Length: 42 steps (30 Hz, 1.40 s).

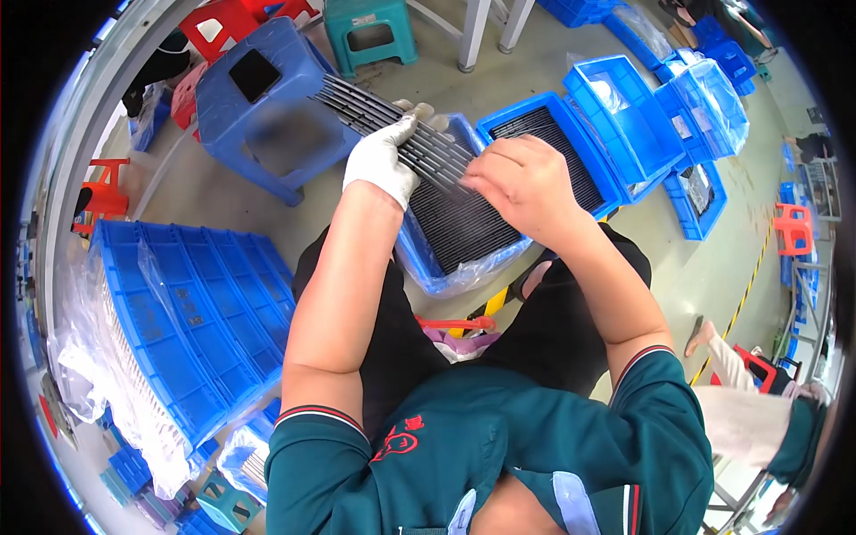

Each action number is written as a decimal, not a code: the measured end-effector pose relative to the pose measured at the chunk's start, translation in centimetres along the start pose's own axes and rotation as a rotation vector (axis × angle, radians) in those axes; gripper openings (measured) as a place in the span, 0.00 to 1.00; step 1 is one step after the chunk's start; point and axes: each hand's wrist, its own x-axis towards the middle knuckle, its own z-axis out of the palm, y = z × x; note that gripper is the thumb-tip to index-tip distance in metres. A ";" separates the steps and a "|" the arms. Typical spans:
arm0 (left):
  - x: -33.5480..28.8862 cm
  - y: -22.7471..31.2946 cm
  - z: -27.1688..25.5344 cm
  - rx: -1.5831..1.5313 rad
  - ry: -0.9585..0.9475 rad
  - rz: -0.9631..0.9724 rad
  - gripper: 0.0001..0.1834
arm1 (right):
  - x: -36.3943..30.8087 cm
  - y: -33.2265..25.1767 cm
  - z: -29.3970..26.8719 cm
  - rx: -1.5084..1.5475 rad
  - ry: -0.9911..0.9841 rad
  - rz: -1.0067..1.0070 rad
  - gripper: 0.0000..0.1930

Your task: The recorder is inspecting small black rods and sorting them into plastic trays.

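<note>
My left hand [385, 160], in a white glove, is closed round a bundle of thin dark metal rods [361, 109]. The rods slant from upper left down toward my right hand [522, 183]. That hand is bare, its fingertips pinched together at the lower right ends of the bundle; whether it grips a rod there is hard to make out. Below both hands stands a blue crate [423, 278] lined with clear plastic, filled with rows of similar dark rods [464, 234]. Close behind it, to the right, a second blue crate [611, 198] also holds rows of rods.
A blue stool [218, 134] stands left of the rods, a green stool [370, 36] beyond it. Blue crates [192, 312] in plastic line my left side. More blue bins [624, 111] stand at the far right. Another person [758, 419] is at the right edge.
</note>
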 end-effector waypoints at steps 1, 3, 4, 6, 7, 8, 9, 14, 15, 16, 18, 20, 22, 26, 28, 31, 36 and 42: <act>0.0 0.0 0.0 -0.010 -0.001 -0.004 0.10 | 0.0 -0.1 0.1 0.006 0.017 -0.001 0.06; 0.0 0.1 0.1 -0.008 0.009 -0.001 0.10 | 0.1 -0.3 0.3 0.013 0.030 -0.006 0.06; -0.1 0.1 0.1 -0.005 0.017 -0.001 0.10 | 0.2 -0.3 0.4 0.013 0.027 0.010 0.06; -0.1 0.1 0.1 0.000 0.021 0.007 0.10 | 0.1 -0.1 0.4 0.016 0.021 0.024 0.06; -0.1 0.1 0.1 0.009 0.024 0.014 0.10 | 0.1 -0.1 0.3 -0.001 0.012 0.013 0.06; -0.1 0.1 0.1 0.008 0.025 0.016 0.10 | 0.0 -0.1 0.4 -0.017 0.003 0.003 0.05; 0.0 0.0 0.1 0.009 0.032 0.015 0.10 | 0.0 -0.1 0.4 -0.016 0.002 0.001 0.05; 0.3 -0.3 0.0 -0.001 0.051 0.023 0.11 | 0.0 -0.5 1.3 -0.218 -0.033 -0.229 0.04; 0.3 -0.4 0.0 -0.006 0.052 0.028 0.11 | -0.2 -0.7 1.5 -0.233 -0.071 -0.226 0.03; 0.4 -0.5 0.0 -0.009 0.058 0.026 0.11 | -0.1 -0.7 1.5 -0.231 -0.055 -0.218 0.03; 0.5 -0.4 -0.1 -0.025 0.058 0.040 0.10 | -0.2 -0.4 1.4 -0.136 -0.025 -0.074 0.04; 0.5 -0.3 -0.2 -0.055 0.038 0.042 0.09 | -0.3 0.2 0.9 -0.163 -0.003 -0.041 0.04; 0.5 -0.2 -0.2 -0.073 0.038 0.034 0.09 | -0.2 0.6 1.0 -0.144 0.047 0.005 0.05; 0.1 -0.2 0.0 -0.109 0.001 -0.016 0.08 | -0.2 0.4 1.6 -0.137 -0.024 -0.053 0.05; 0.0 -0.2 0.2 -0.099 0.013 -0.020 0.08 | -0.2 0.3 1.3 -0.131 -0.055 -0.002 0.05; -0.1 -0.1 0.4 -0.079 0.027 -0.010 0.08 | 0.0 0.2 0.8 -0.084 -0.033 0.019 0.05; -0.2 0.0 0.3 -0.069 0.003 -0.005 0.08 | 0.0 -0.2 0.4 0.234 0.003 0.374 0.03; 0.0 0.0 0.2 -0.127 0.010 -0.026 0.08 | -0.1 0.5 1.0 0.280 -0.040 0.429 0.04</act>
